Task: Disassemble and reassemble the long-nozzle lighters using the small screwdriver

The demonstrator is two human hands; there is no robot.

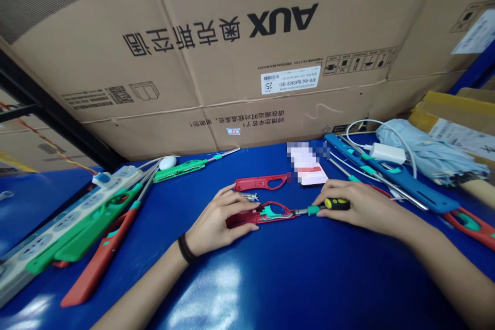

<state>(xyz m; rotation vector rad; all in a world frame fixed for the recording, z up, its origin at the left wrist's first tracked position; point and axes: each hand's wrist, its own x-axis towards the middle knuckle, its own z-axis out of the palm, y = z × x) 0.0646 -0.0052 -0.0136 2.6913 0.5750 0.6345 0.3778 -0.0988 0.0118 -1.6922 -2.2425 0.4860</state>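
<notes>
My left hand (228, 216), with a dark band at the wrist, is closed round the left end of an opened red lighter half (276, 215). Teal parts and thin wires show inside that half. My right hand (353, 206) pinches a yellow and black screwdriver (335, 204); its front end lies by the teal collar (314, 210) at the lighter's right end. Just beyond my left hand lies the other red shell half (261, 182), with a small metal part (250, 197) between the two halves.
Green lighters (180, 169) and a red one (102, 258) lie left, beside a white power strip (38, 242). A phone (307, 165) lies behind my hands. Blue lighter (406, 180), white charger (388, 153) and blue cloth (425, 149) are right. A large cardboard box (232, 77) stands behind.
</notes>
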